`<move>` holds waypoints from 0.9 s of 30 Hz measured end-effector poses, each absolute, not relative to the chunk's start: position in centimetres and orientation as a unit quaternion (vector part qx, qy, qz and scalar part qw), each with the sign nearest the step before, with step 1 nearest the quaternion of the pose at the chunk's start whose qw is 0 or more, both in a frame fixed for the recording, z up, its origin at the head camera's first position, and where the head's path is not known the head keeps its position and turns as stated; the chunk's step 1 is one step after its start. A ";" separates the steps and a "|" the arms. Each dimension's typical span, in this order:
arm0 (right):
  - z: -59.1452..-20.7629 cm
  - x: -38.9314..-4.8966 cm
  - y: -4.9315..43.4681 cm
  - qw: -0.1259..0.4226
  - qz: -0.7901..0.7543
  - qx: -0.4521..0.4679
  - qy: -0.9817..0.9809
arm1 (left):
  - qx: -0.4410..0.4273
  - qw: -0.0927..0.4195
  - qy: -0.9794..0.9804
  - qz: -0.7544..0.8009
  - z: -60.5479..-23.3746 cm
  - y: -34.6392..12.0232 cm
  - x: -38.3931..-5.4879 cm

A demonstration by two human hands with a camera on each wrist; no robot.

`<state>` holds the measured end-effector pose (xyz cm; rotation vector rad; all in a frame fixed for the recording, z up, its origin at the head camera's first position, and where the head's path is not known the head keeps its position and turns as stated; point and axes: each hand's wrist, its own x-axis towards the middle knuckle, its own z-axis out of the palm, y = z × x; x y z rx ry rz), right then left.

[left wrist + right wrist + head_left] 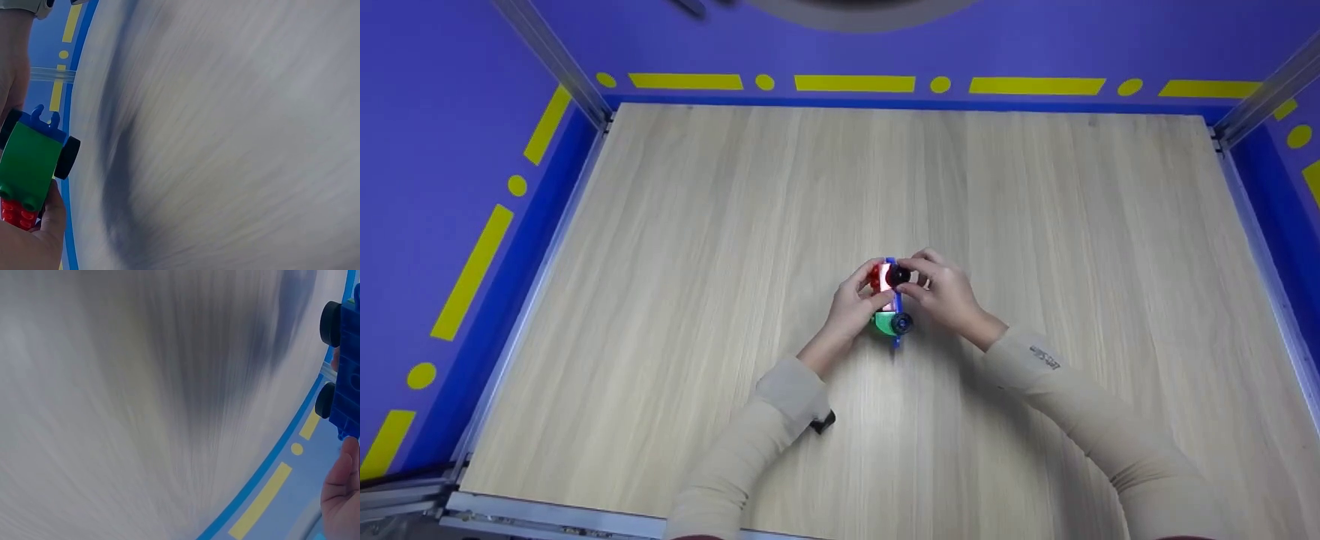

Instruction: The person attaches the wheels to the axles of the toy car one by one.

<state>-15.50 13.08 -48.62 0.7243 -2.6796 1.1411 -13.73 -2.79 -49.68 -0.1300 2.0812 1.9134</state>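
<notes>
A toy car of building blocks (888, 306) is held above the table in front of me, tilted on its side. Its blue base (347, 377) carries black wheels (67, 158). On top sit a green curved block (31, 163) and a red studded block (18, 215). My left hand (853, 306) grips the car's body from the left, thumb across the blocks. From the right, my right hand (946, 291) has thumb and fingers around a black wheel (898, 275) at the far end. In the right wrist view, fingertips meet the end of the base.
The wood-grain table (697, 262) spreads out all around the hands. Blue walls (870, 56) with yellow marks border its back and sides, and metal rails (540, 247) run along the edges. A small black item (823, 422) shows beside the left cuff.
</notes>
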 end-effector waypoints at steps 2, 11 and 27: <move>-48.7 -15.5 13.1 0.078 0.381 0.242 -0.889 | -0.047 0.158 0.726 0.667 -49.6 -2.8 -13.7; -48.9 -15.2 13.0 0.100 0.394 0.239 -0.882 | -0.025 0.165 0.710 0.685 -49.6 -3.1 -13.8; -49.3 -14.7 12.1 0.118 0.438 0.212 -0.865 | 0.027 0.208 0.708 0.674 -47.2 -4.3 -13.3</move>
